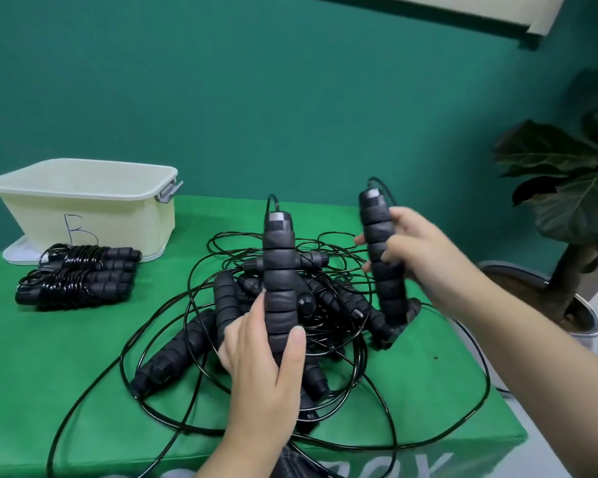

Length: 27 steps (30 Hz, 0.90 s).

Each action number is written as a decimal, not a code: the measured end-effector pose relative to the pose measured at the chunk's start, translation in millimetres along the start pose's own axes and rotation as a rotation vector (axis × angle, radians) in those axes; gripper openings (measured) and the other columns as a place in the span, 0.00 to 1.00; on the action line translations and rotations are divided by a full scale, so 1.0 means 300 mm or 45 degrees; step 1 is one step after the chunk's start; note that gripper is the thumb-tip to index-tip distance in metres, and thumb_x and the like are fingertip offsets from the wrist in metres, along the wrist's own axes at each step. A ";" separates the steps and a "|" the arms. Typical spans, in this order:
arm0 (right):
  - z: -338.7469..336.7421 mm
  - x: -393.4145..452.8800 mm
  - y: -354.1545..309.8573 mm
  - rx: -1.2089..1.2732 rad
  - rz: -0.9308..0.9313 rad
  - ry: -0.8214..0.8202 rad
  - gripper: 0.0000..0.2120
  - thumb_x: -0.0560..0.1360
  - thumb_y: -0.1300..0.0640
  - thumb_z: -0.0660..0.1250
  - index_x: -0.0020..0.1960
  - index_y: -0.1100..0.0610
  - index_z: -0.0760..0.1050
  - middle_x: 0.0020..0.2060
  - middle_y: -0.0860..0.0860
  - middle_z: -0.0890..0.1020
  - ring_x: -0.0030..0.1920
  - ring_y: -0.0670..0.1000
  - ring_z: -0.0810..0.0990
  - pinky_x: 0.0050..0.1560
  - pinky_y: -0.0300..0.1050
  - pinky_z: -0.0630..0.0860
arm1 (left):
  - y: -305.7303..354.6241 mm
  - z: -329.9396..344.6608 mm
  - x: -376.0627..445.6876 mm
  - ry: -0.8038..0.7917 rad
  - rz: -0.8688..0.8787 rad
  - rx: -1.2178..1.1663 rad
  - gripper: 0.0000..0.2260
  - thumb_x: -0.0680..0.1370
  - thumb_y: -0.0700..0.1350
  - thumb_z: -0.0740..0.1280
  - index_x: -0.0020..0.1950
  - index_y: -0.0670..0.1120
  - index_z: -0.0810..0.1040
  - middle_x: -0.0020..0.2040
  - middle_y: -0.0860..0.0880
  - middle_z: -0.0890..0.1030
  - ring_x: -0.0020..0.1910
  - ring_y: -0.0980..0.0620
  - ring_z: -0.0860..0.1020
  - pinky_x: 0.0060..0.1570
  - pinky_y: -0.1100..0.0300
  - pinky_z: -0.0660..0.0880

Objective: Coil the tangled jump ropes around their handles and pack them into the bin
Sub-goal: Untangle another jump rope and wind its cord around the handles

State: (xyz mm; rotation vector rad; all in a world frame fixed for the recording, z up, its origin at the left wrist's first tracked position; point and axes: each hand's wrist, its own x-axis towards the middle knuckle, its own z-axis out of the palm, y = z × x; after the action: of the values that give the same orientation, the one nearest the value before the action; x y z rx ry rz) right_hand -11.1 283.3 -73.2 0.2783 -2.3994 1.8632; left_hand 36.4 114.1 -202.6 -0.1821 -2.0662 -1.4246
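A tangle of black jump ropes (301, 326) with ribbed handles and thin cords lies in the middle of the green table (66, 357). My left hand (263, 370) grips one black handle (278, 270) upright by its lower end. My right hand (418, 260) grips a second handle (377, 236), also upright, to the right of the pile. Cords run from the top of both handles down into the tangle. Coiled ropes (80, 277) lie stacked at the left. The pale bin (83, 205) stands behind them, open.
The bin's lid (18, 253) lies under it. Loose cord loops reach the table's front and right edges. A potted plant (567, 201) stands on the floor to the right of the table. A teal wall is behind.
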 end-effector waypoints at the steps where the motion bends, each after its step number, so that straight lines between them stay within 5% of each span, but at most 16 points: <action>1: 0.021 -0.014 0.006 -0.042 0.016 -0.124 0.23 0.59 0.63 0.60 0.54 0.55 0.70 0.46 0.52 0.82 0.37 0.49 0.81 0.41 0.45 0.79 | 0.003 0.001 -0.002 -0.058 -0.011 -0.035 0.19 0.73 0.62 0.54 0.64 0.68 0.59 0.54 0.79 0.61 0.60 0.72 0.59 0.60 0.71 0.52; 5: 0.102 -0.037 0.076 -0.171 0.056 -0.378 0.26 0.61 0.60 0.68 0.58 0.52 0.67 0.52 0.53 0.81 0.50 0.52 0.82 0.53 0.53 0.80 | -0.006 -0.001 -0.002 -0.258 -0.057 -0.290 0.26 0.74 0.54 0.62 0.71 0.64 0.60 0.64 0.72 0.67 0.68 0.63 0.65 0.66 0.65 0.60; 8: 0.129 -0.043 0.111 -0.351 0.010 -0.393 0.25 0.60 0.51 0.69 0.55 0.46 0.67 0.54 0.57 0.81 0.57 0.61 0.79 0.57 0.65 0.75 | -0.012 -0.019 -0.002 -0.368 -0.204 -0.572 0.27 0.69 0.41 0.64 0.65 0.61 0.65 0.59 0.62 0.77 0.60 0.61 0.75 0.57 0.70 0.70; 12: 0.128 -0.067 0.111 -0.420 -0.057 -0.481 0.22 0.67 0.54 0.71 0.59 0.48 0.70 0.55 0.51 0.81 0.57 0.54 0.80 0.60 0.57 0.75 | -0.027 -0.047 0.009 -0.496 -0.356 -0.580 0.25 0.61 0.52 0.69 0.54 0.67 0.65 0.55 0.60 0.80 0.53 0.60 0.79 0.52 0.64 0.73; 16: 0.122 -0.070 0.075 -0.462 -0.115 -0.506 0.14 0.74 0.61 0.67 0.60 0.55 0.74 0.54 0.51 0.83 0.55 0.52 0.81 0.61 0.53 0.75 | 0.009 -0.043 0.053 -0.494 -0.357 -0.418 0.30 0.59 0.53 0.75 0.56 0.60 0.63 0.48 0.72 0.78 0.46 0.70 0.78 0.43 0.74 0.70; 20: 0.078 -0.041 -0.007 -0.764 -0.188 -0.299 0.08 0.79 0.57 0.63 0.49 0.59 0.79 0.33 0.42 0.79 0.33 0.39 0.76 0.43 0.42 0.77 | 0.063 -0.072 0.137 -0.440 -0.257 -0.382 0.27 0.65 0.43 0.78 0.57 0.58 0.69 0.48 0.67 0.80 0.48 0.67 0.79 0.46 0.68 0.71; 22: 0.028 -0.017 -0.062 -1.019 -0.355 0.026 0.07 0.77 0.54 0.66 0.52 0.55 0.79 0.39 0.41 0.76 0.38 0.39 0.73 0.48 0.39 0.70 | 0.088 -0.117 0.194 -0.431 -0.175 -0.331 0.26 0.64 0.44 0.76 0.56 0.60 0.69 0.49 0.68 0.80 0.48 0.67 0.79 0.46 0.71 0.71; 24: -0.011 0.013 -0.101 -1.121 -0.383 0.130 0.24 0.73 0.53 0.71 0.67 0.52 0.69 0.57 0.46 0.74 0.58 0.45 0.70 0.63 0.39 0.64 | 0.122 -0.176 0.250 -0.461 -0.081 -0.276 0.27 0.64 0.43 0.76 0.56 0.61 0.69 0.49 0.70 0.80 0.47 0.69 0.79 0.44 0.76 0.70; 27: -0.002 0.056 -0.151 -1.134 -0.281 -0.099 0.49 0.69 0.52 0.76 0.78 0.52 0.46 0.77 0.47 0.55 0.76 0.47 0.51 0.72 0.40 0.50 | 0.190 -0.259 0.320 -0.591 0.053 -0.187 0.28 0.62 0.43 0.73 0.57 0.61 0.70 0.51 0.68 0.80 0.49 0.69 0.78 0.44 0.79 0.69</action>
State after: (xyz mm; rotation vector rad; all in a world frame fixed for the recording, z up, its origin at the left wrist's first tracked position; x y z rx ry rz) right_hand -18.5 271.7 -27.1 0.4945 -2.8074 0.5878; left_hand 16.2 47.5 -85.8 -0.6678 -2.2967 -1.6236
